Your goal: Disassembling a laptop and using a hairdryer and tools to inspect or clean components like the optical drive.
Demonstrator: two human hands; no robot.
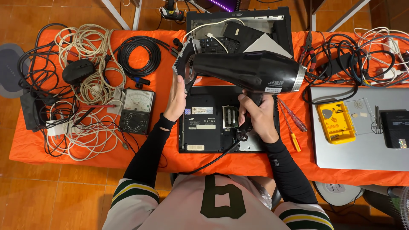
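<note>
Head view: a black hair dryer (247,71) is gripped by its handle in the right hand (255,113), barrel lying left-right at frame centre, nozzle steadied by the left hand (176,96) above an opened laptop (204,127).

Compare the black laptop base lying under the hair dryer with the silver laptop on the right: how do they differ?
The black laptop base lies underside up with a compartment open, showing parts; the silver laptop is closed. The black one carries only stickers; the silver one bears a yellow plastic case and a black box. Both rest on the orange tablecloth.
</note>
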